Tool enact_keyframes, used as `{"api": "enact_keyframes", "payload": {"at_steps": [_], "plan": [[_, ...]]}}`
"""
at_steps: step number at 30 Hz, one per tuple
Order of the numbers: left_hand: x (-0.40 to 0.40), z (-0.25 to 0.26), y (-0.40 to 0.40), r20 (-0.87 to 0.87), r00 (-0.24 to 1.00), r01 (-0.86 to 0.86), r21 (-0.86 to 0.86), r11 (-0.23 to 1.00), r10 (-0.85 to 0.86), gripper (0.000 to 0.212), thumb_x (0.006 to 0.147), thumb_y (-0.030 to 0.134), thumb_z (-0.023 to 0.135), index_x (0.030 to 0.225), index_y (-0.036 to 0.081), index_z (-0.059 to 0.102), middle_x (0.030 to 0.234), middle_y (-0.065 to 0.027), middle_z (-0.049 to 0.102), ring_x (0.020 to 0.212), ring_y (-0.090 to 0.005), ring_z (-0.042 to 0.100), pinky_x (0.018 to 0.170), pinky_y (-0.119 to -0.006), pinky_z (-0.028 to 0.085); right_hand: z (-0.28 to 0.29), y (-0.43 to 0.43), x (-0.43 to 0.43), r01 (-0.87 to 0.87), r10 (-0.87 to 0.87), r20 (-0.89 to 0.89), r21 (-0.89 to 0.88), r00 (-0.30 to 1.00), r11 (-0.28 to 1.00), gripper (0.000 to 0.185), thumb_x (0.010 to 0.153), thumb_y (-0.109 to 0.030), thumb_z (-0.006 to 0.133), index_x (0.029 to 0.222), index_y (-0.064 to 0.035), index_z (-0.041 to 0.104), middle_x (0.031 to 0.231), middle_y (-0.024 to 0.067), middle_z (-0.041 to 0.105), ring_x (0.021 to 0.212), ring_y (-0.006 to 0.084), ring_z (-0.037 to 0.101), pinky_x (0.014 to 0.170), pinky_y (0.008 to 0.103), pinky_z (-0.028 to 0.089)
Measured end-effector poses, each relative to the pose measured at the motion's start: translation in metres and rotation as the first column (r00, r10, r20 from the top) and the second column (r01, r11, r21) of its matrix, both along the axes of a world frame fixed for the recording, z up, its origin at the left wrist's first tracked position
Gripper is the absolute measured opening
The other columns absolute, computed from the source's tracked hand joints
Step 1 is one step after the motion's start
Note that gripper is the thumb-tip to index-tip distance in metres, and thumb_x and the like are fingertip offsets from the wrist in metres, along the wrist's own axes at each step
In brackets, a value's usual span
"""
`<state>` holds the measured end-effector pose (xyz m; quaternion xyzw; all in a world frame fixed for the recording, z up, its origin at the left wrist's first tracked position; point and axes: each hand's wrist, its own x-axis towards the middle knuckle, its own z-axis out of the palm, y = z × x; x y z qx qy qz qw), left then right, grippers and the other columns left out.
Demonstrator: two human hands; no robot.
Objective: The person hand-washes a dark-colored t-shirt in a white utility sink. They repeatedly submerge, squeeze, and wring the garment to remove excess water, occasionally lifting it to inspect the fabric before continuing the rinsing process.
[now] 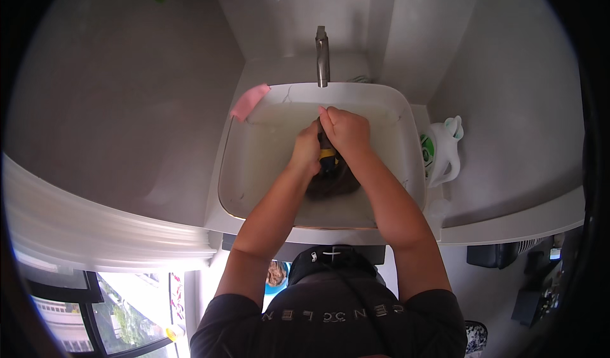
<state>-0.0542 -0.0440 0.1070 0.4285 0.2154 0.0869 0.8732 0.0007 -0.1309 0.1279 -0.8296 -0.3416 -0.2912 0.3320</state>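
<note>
Over a white basin [238,177] of cloudy water, my left hand [307,148] and my right hand [347,128] grip a dark piece of cloth [333,184] with a yellow band. My hands are side by side, fists closed, with the upper part of the cloth bunched between them. The lower part hangs into the water below my wrists. Part of the cloth is hidden by my hands and my right forearm. Behind my hands a metal faucet [323,62] stands at the basin's far edge; no water is seen running from it.
A pink cloth [250,101] lies over the basin's far left corner. To the right of the basin a white plastic jug-like bottle [445,153] with a green label stands on the counter [500,233]. Below the counter at left, a blue tub [276,289] holds something brown.
</note>
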Motion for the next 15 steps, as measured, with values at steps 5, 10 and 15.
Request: {"api": "enact_keyframes", "payload": {"at_steps": [5,10,15], "plan": [[0.013,-0.050,0.031,0.269,0.958,-0.063,-0.141,0.988,0.100,0.025,0.091,0.026,0.054,0.097,0.002,0.056,0.087,-0.0053,0.057,0.072,-0.0172,0.054,0.066,-0.032,0.047,-0.003,0.021,-0.038,-0.182,0.177,0.218,0.004,0.960,0.983,0.030,0.081,-0.028,0.062,0.061,-0.0088,0.053,0.051,0.0058,0.053,0.046,0.0264,0.054,0.041,0.0371,0.041],[0.000,-0.002,0.006,0.010,0.998,-0.056,-0.008,0.998,0.056,0.030,0.092,0.028,0.048,0.100,0.000,0.055,0.089,-0.0084,0.059,0.078,-0.0209,0.059,0.069,-0.034,0.049,-0.002,0.013,-0.004,-0.069,0.065,0.057,0.067,0.996,0.995,0.032,0.083,-0.028,0.061,0.060,-0.0082,0.052,0.054,0.0091,0.053,0.049,0.0292,0.054,0.044,0.0385,0.041],[0.004,-0.004,0.003,0.004,0.999,-0.045,-0.005,0.999,0.045,0.030,0.092,0.029,0.045,0.100,0.001,0.055,0.091,-0.0086,0.058,0.079,-0.0195,0.057,0.069,-0.035,0.047,-0.006,0.004,-0.007,-0.025,0.025,-0.020,0.004,0.999,1.000,0.032,0.083,-0.029,0.060,0.060,-0.0088,0.051,0.055,0.0097,0.054,0.050,0.0297,0.054,0.045,0.0392,0.040]]}}
